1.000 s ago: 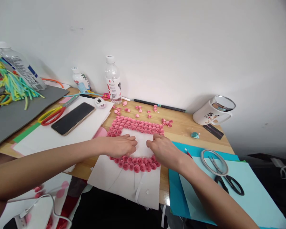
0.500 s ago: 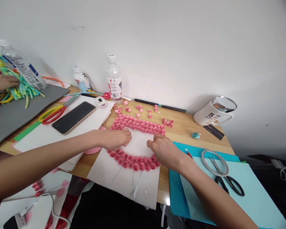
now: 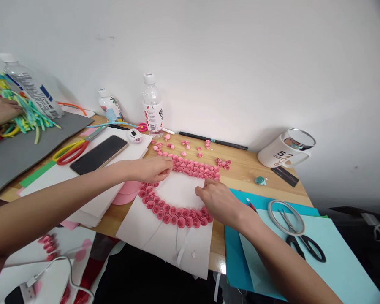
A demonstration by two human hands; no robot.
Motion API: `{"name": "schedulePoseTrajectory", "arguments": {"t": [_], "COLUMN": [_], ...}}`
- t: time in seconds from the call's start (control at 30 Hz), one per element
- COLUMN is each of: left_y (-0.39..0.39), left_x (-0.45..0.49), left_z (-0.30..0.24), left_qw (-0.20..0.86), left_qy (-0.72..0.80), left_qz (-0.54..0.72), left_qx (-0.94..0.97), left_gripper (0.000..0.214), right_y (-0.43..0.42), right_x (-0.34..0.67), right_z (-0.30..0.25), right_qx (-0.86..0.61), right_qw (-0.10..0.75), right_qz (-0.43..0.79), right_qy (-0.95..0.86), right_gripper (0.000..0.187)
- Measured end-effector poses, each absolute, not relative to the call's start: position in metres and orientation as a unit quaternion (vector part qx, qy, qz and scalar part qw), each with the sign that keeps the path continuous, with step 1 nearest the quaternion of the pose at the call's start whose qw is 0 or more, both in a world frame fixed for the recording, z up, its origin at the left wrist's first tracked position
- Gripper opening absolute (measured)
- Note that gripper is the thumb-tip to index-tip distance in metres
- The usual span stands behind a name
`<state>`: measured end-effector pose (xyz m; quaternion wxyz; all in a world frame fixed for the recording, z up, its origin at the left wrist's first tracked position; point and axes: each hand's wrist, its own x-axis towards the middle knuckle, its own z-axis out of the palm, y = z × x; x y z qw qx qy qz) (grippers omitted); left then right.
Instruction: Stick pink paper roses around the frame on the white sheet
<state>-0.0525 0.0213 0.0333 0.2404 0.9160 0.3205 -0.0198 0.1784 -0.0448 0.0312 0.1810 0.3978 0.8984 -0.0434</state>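
Observation:
A white sheet [image 3: 164, 249] lies at the table's front edge, with pink rolled paper roses [image 3: 181, 221] forming an oval ring on it. My left hand [image 3: 155, 169] is over the upper left of the ring with its fingers curled together; what they may grip is hidden. At the ring's right side is my right hand [image 3: 217, 196], its fingers bent in and its thumb toward the bare white middle. The fingertips are out of sight, so anything between them cannot be seen. Loose pink paper roses [image 3: 183, 153] are scattered behind the ring.
To the left lie a phone [image 3: 99, 154], red-yellow scissors [image 3: 71, 152] and a correction tape [image 3: 134, 136]. Behind stand a water bottle [image 3: 153, 109] and a black pen [image 3: 213, 140]. At right are a mug [image 3: 274, 152], tape roll [image 3: 269, 211] and black-handled scissors [image 3: 313, 249]. Another person's hand [image 3: 1, 110] touches pipe cleaners.
My left hand has moved up and slightly left, from the white middle to the ring's upper left, uncovering roses at the left side. My right hand stays nearly in place.

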Motion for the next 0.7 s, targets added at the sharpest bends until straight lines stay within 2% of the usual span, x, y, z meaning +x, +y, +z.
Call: {"name": "schedulePoseTrajectory", "arguments": {"t": [0.2, 0.27, 0.37, 0.43, 0.5, 0.57, 0.7], "left_y": [0.013, -0.011, -0.056, -0.078, -0.084, -0.073, -0.026], "left_x": [-0.038, -0.026, -0.009, -0.004, -0.004, -0.01, -0.03], "left_z": [0.046, 0.055, 0.063, 0.061, 0.055, 0.047, 0.034], "left_qw": [0.294, 0.381, 0.489, 0.46, 0.412, 0.361, 0.16], "left_qy": [0.352, 0.336, 0.193, 0.127, 0.13, 0.178, 0.354], "left_qz": [0.128, 0.13, 0.05, 0.007, -0.002, 0.028, 0.028], "left_qx": [0.88, 0.851, 0.849, 0.879, 0.902, 0.915, 0.921], "left_gripper": [0.014, 0.01, 0.01, 0.015, 0.017, 0.012, 0.026], "right_y": [-0.044, -0.043, -0.042, -0.042, -0.043, -0.044, -0.046], "right_x": [0.18, 0.181, 0.183, 0.184, 0.183, 0.182, 0.181], "right_z": [0.03, 0.028, 0.024, 0.024, 0.025, 0.027, 0.029], "right_qx": [0.4, 0.398, 0.399, 0.401, 0.402, 0.403, 0.4], "right_qw": [0.184, 0.18, 0.172, 0.172, 0.176, 0.18, 0.178], "right_qz": [-0.05, -0.054, -0.06, -0.062, -0.061, -0.059, -0.047], "right_qy": [0.897, 0.898, 0.899, 0.898, 0.897, 0.895, 0.898], "right_gripper": [0.026, 0.026, 0.027, 0.027, 0.027, 0.026, 0.026]}}
